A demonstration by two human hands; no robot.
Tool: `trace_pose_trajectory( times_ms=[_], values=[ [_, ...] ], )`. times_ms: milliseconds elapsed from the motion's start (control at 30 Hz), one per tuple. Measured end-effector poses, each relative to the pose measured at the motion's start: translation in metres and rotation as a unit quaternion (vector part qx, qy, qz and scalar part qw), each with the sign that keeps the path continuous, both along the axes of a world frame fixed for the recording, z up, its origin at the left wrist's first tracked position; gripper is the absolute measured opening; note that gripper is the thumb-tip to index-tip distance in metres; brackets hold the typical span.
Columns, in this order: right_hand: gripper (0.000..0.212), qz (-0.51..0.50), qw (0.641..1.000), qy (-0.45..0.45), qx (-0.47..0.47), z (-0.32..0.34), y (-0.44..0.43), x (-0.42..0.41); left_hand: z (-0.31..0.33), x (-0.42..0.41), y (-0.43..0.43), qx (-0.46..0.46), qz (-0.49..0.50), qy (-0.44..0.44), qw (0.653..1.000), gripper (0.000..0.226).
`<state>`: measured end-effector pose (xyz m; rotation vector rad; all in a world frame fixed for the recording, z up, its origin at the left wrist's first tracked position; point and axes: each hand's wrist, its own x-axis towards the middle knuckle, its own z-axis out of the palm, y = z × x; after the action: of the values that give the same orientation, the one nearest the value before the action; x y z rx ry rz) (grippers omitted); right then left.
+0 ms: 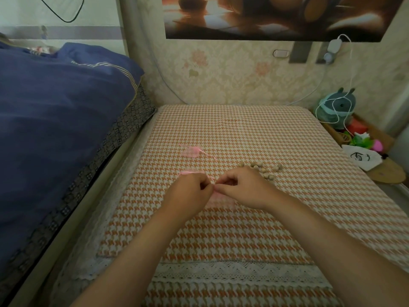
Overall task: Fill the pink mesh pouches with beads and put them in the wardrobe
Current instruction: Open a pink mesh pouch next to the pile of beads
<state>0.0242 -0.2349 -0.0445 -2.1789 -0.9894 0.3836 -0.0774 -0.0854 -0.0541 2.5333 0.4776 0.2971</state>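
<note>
**Pink mesh pouch, mouth being opened**

Held: left hand [190, 191] and right hand [241, 189] each pinch the mouth of one pink mesh pouch [221, 200], low over the surface [243, 240]. Loose beads [262, 170] just beyond the right hand; spare pouch [192, 151] farther off. Advice: spread the mouth wide and keep it upward before loading.

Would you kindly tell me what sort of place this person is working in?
Most likely a home bedroom: a bed with blue bedding on the left, floral wallpaper behind, and a white charger plugged into the wall.
</note>
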Motion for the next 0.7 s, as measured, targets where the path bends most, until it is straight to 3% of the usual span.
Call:
trace_pose_trajectory(
  times_ms=[167, 333, 600, 700],
  values=[
    [0.006, -0.011, 1.0, 0.021, -0.013, 0.0014, 0.0007, 0.0007, 0.0002, -0.0025, -0.0001, -0.023, 0.001, -0.022, 0.999, 0.023],
    [0.012, -0.017, 0.997, 0.069, -0.003, 0.0077, 0.0004, -0.0012, 0.0035, -0.0037, 0.0015, -0.035, 0.002, -0.019, 0.999, 0.023],
    [0.021, -0.068, 0.982, 0.175, 0.0, 0.0083, 0.0, 0.0029, 0.0075, -0.0024, -0.0069, 0.086, 0.023, -0.003, 0.996, 0.02],
    [0.019, -0.029, 0.988, 0.154, -0.01, 0.0068, 0.0007, -0.0003, 0.0049, -0.0012, -0.0069, 0.022, -0.008, -0.019, 1.0, 0.01]
  ],
)
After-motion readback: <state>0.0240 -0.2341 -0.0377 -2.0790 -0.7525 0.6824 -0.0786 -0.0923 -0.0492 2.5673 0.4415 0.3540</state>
